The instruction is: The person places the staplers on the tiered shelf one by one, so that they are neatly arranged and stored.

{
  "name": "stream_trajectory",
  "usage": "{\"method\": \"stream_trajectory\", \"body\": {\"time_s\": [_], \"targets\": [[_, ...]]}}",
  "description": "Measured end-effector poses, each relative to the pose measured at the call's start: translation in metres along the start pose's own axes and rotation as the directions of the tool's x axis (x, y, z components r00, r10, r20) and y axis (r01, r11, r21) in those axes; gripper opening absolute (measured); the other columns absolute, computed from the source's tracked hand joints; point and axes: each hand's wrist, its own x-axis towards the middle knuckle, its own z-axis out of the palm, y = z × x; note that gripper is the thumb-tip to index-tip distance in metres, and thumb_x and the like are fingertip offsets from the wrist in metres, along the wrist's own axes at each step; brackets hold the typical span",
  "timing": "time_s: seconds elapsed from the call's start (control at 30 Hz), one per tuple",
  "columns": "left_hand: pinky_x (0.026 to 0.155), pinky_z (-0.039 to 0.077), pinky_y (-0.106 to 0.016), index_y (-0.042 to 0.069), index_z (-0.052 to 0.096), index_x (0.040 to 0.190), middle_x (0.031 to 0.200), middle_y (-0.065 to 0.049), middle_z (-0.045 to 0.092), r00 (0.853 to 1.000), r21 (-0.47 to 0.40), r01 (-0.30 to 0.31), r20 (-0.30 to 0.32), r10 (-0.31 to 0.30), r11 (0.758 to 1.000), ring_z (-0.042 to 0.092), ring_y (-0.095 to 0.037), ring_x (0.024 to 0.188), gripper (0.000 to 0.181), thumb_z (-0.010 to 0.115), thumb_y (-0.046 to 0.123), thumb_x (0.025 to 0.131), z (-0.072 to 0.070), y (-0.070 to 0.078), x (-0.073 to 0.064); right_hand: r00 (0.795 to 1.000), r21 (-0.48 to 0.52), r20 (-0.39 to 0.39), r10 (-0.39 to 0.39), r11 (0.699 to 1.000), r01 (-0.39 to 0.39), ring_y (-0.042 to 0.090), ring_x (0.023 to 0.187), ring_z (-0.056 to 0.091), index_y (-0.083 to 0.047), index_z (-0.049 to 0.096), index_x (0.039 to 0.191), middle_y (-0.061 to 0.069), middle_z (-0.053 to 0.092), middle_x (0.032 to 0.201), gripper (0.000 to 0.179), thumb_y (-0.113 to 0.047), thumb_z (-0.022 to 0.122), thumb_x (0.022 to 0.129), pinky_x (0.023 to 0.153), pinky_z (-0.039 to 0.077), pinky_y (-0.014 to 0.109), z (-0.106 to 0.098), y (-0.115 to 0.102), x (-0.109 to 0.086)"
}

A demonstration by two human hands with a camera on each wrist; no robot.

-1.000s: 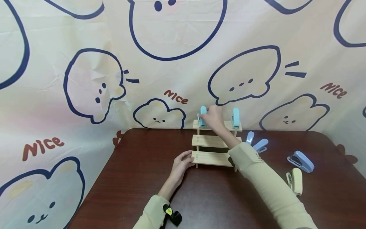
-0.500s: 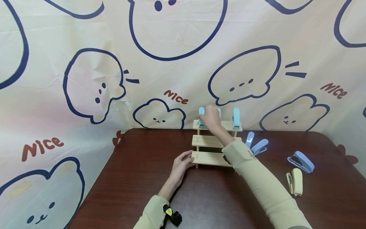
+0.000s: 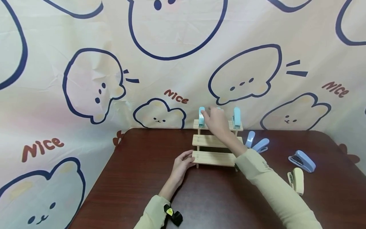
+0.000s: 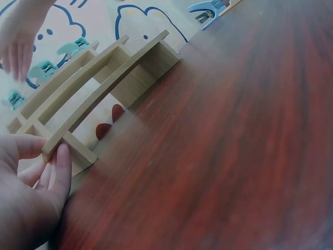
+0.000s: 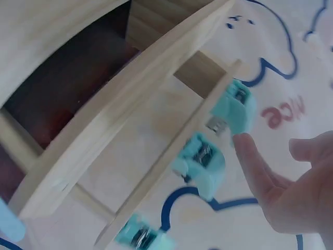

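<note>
A three-tier wooden shelf [image 3: 214,158] stands at the back of the table. My left hand [image 3: 180,165] pinches the left end of its lowest board, thumb and fingers on either side in the left wrist view. Along the top board stand three turquoise staplers: a left one [image 3: 201,117], a right one [image 3: 236,118], and a middle stapler [image 5: 203,161] mostly hidden behind my right hand [image 3: 218,122] in the head view. The right hand holds nothing; its fingers are extended beside the left stapler, a fingertip close to it in the right wrist view.
Right of the shelf lie two blue staplers, an upright-looking one [image 3: 250,139] and a slanted one [image 3: 260,145]. Farther right are another blue stapler [image 3: 303,161] and a cream-yellow stapler [image 3: 297,181]. A printed cloth [image 3: 171,76] hangs behind the table [image 3: 137,178].
The left turquoise stapler has shifted slightly left on the top board. My right hand has let go of it and drawn back a little to the right. The left hand stays put.
</note>
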Motion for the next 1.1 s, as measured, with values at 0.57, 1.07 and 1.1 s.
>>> {"method": "stream_trajectory", "body": {"time_s": [0.57, 1.07, 1.1], "targets": [[0.081, 0.057, -0.024, -0.014, 0.050, 0.143, 0.132, -0.027, 0.061, 0.999, 0.019, 0.001, -0.042, 0.000, 1.000, 0.067, -0.012, 0.096, 0.048, 0.061, -0.001, 0.099, -0.010, 0.002, -0.004, 0.977, 0.242, -0.005, 0.211, 0.949, -0.204, 0.021, 0.072, 0.074, 0.006, 0.070, 0.123, 0.019, 0.075, 0.089, 0.040, -0.029, 0.059, 0.107, 0.062, 0.059, 0.023, -0.096, 0.100, -0.077], [0.081, 0.057, -0.025, -0.015, 0.049, 0.144, 0.132, -0.026, 0.061, 1.000, 0.007, 0.011, -0.008, -0.011, 1.000, 0.067, -0.012, 0.095, 0.049, 0.061, -0.002, 0.098, 0.000, 0.000, 0.000, 0.877, 0.407, 0.056, 0.477, 0.791, -0.456, 0.007, 0.069, 0.073, 0.006, 0.060, 0.122, -0.010, 0.073, 0.075, 0.047, -0.038, 0.055, 0.108, 0.064, 0.061, 0.024, -0.167, 0.204, -0.123], [0.081, 0.057, -0.025, -0.015, 0.049, 0.144, 0.132, -0.026, 0.061, 1.000, 0.007, 0.010, -0.001, -0.010, 1.000, 0.067, -0.012, 0.095, 0.049, 0.061, -0.002, 0.098, 0.001, -0.001, 0.001, 0.871, 0.411, 0.053, 0.489, 0.784, -0.465, 0.007, 0.068, 0.073, 0.004, 0.061, 0.120, -0.011, 0.073, 0.074, 0.044, -0.038, 0.055, 0.108, 0.064, 0.061, 0.025, -0.170, 0.208, -0.126]]}}
